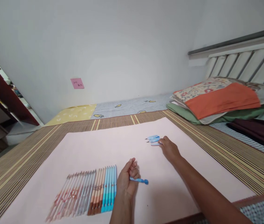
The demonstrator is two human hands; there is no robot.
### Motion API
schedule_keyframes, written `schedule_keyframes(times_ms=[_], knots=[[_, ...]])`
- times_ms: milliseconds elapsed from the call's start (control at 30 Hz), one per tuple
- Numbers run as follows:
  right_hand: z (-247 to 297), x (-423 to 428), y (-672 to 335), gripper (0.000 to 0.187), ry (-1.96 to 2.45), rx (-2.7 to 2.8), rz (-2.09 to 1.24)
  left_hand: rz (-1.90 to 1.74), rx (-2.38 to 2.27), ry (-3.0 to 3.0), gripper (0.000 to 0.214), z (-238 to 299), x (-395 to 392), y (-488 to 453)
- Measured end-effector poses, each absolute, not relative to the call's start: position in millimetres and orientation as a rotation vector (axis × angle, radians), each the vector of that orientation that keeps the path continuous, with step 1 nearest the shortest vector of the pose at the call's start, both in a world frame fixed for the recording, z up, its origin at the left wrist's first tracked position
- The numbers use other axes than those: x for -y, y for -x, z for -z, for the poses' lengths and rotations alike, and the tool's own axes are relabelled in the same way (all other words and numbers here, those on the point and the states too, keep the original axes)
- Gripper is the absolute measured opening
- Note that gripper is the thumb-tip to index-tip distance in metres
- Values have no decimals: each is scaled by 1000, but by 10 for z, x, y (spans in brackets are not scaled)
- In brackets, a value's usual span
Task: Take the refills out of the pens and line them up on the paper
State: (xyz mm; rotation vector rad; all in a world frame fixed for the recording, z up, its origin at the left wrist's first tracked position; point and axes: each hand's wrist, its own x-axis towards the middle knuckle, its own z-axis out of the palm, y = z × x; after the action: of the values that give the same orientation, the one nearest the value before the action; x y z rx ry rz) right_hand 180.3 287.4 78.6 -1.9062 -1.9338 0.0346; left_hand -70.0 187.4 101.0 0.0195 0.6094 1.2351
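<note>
My left hand [129, 177] is closed, palm turned partly up and fingers curled, around a blue pen [140, 180] whose rounded darker end sticks out to the right. Farther off, my right hand [169, 148] pinches the end of a light blue pen [155, 144] lying on the pale pink sheet [169, 193]. Beside those fingertips lies a small group of blue pens [152, 137], dark tips pointing left. Left of my left hand is a neat row of pens: clear ones with reddish and grey marks [73, 196], brown-and-peach ones [97, 189], and blue-and-turquoise ones [109, 186].
The sheet lies on a striped mat [206, 146] over a bed. Folded bedding with an orange band [225, 101] is piled at the right, near a dark red cloth [255, 132]. A wall with a pink note [77, 83] stands behind; a radiator [243, 63] is at right.
</note>
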Motion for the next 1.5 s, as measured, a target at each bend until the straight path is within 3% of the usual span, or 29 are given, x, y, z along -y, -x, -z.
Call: schedule_keyframes(times_ms=[1500], knots=[[-761,-3017,-1695,17,1951,1991,7,-1194,-603,-14,10,-960,-1876,672]])
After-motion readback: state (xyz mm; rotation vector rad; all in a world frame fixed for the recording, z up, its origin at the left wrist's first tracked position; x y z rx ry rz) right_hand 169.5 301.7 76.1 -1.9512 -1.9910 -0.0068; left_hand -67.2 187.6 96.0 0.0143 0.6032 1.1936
